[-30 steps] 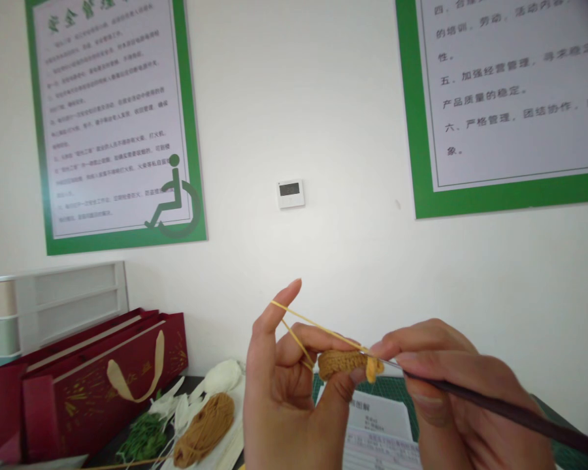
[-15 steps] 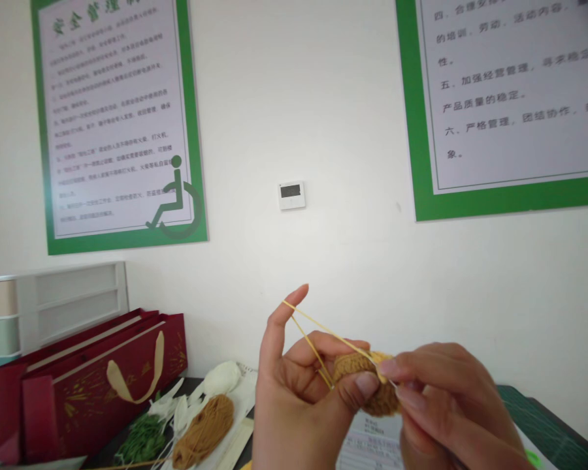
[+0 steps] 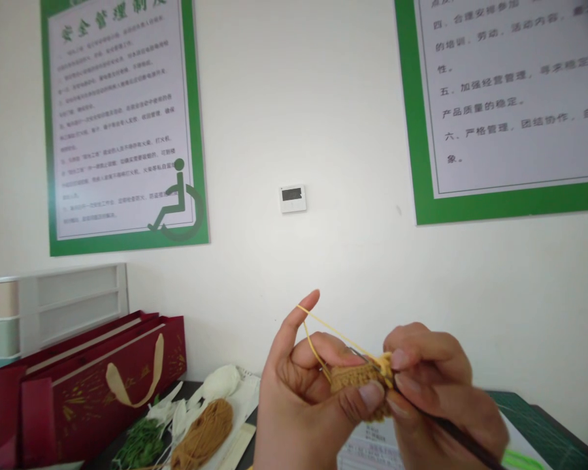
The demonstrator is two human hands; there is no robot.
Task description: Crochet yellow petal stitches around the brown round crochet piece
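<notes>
My left hand [image 3: 308, 398] pinches a small brown crocheted piece [image 3: 353, 377] between thumb and fingers. Its index finger points up, with yellow yarn [image 3: 330, 326] looped over it and running down to the work. Yellow stitches [image 3: 385, 367] show along the piece's right edge. In my right hand [image 3: 436, 385] is a crochet hook [image 3: 453, 431] with a dark handle. The thin metal shaft passes through the yellow stitches, and its tip shows just above the brown edge. Part of the piece is hidden behind my left thumb.
At left stand dark red gift bags [image 3: 108, 391] before a drawer unit [image 3: 73, 297]. Beside them lie a brown yarn skein [image 3: 203, 434], green yarn [image 3: 140, 444] and a white yarn ball [image 3: 221, 382]. Printed paper [image 3: 372, 450] and a green cutting mat [image 3: 534, 418] lie under and beyond my hands.
My right hand has turned, so the hook's dark handle now shows and its shaft reaches left through the stitches. My left hand has shifted slightly right, its raised index finger leaning further over.
</notes>
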